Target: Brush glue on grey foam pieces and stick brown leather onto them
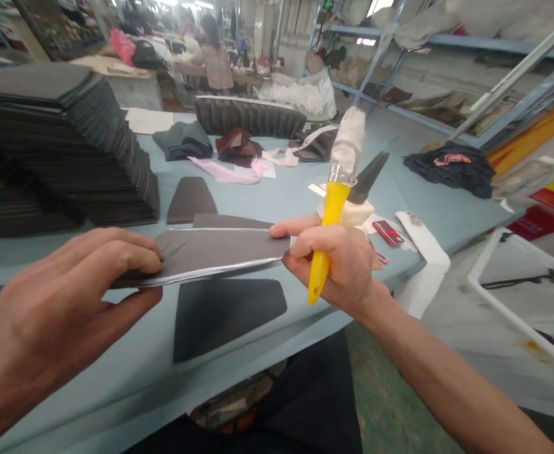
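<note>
Between my two hands hangs a dark grey trapezoid panel [224, 247] with white edges, held above the table. My left hand [82, 277] pinches its left end, thumb below and fingers on top. My right hand [338, 258] grips its right end between thumb and forefinger. In that same right hand sits a paintbrush [336, 205], its yellow handle pointing down and its whitish bristles up. Below the held panel, another dark panel [229, 318] lies flat near the table's front edge. A further dark panel [192, 199] lies behind it.
Tall stacks of dark panels [64, 145] stand at the left. Fabric scraps [239, 148] and a row of dark pieces [251, 116] lie at the back. To the right are a red box [388, 233], a white strip [423, 249] and dark cloth [450, 167]. A person [217, 57] sits far behind.
</note>
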A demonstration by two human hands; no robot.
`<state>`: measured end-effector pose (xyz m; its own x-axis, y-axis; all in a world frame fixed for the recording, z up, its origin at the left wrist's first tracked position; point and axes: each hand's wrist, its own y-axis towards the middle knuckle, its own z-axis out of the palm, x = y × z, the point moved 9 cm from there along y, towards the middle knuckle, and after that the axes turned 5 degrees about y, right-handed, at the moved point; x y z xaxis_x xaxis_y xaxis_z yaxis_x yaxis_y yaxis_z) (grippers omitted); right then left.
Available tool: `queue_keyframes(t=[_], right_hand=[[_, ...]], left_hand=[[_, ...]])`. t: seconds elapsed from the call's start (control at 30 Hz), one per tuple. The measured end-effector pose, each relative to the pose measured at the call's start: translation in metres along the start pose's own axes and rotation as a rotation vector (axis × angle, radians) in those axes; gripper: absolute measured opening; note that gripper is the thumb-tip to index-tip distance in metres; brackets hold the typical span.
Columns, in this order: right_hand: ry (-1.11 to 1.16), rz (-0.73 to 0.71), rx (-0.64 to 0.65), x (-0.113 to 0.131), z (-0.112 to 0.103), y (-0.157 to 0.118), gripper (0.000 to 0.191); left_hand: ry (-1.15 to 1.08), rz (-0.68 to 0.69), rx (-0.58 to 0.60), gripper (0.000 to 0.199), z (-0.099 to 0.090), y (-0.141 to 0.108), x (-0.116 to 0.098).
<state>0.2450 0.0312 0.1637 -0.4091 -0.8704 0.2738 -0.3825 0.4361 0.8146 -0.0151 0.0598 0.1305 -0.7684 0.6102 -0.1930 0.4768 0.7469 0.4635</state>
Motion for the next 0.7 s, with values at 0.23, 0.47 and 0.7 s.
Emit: queue_keyframes(t=[0.23,0.47,0.7], right_hand=[[-0.113,-0.161,0.109,0.041,0.011,0.035,0.021],[-0.079,-0.108,0.116,0.062,0.019,0.067,0.024],[-0.092,0.111,-0.04,0.037,0.013,0.054,0.026]], left_hand=[[-0.267,-0.16,-0.088,0.02,-0.014,-0.012,0.019],[-0.972,-0.652,-0.067,0.043,0.016,-0.058,0.072],[-1.324,-0.823,-0.196,0.066,0.065,-0.104,0.059]])
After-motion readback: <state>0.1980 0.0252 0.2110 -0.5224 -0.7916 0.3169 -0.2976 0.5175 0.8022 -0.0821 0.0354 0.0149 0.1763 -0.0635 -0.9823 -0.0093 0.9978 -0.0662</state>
